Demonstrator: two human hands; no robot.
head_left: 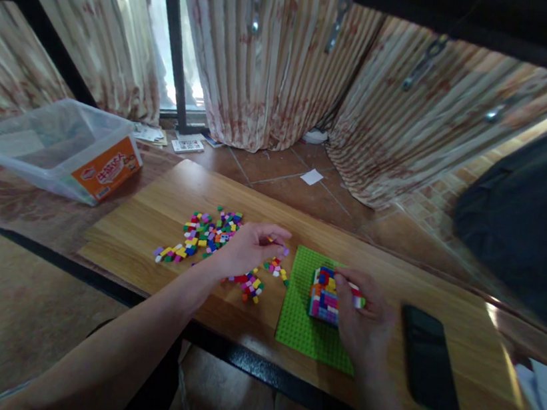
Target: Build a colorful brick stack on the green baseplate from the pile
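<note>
My left hand [249, 249] hovers over loose toy bricks [204, 231] of many colours, scattered on the wooden board. Its thumb and forefinger are apart, with small coloured bits showing in the gap; none is clearly held. A purple brick [286, 252] lies close to the thumb tip. To the right, a green studded baseplate [297, 302] bears a multicoloured block of toy bricks [325, 299]. My right hand [367, 311] is closed around the right side of this block, thumb on top. The hand hides that side, and a few white, red and green bricks show beneath the fingers.
A black phone [431, 364] lies on the wooden board [152, 209], right of the baseplate. A clear plastic bin [60, 143] with an orange label stands at the left. White papers [545, 395] lie at the right edge. Striped curtains [282, 65] hang behind.
</note>
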